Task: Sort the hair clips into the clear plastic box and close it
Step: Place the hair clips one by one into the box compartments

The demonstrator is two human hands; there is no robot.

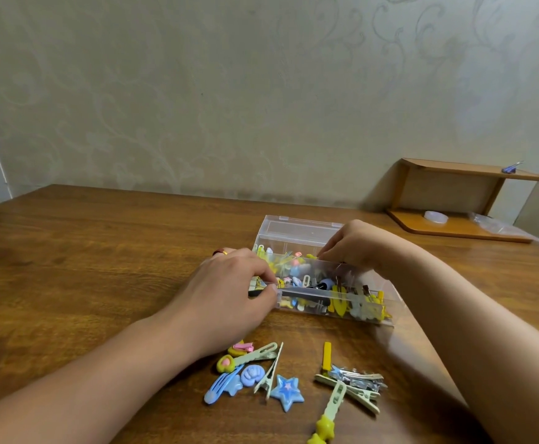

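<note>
I see a table (101,251) of brown wood with visible grain and a soft sheen. The box (297,232) is clear, glossy plastic. The star clip (287,392) looks like smooth, shiny blue plastic; the silver clips (358,378) beside it look metallic. The corner shelf (467,169) is smooth wood, and the wall (229,91) is matt, patterned wallpaper.

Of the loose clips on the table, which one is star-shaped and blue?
The blue star clip, lying flat in the left group beside the pale green clip; the other star, yellow, tips a long green clip.
</note>
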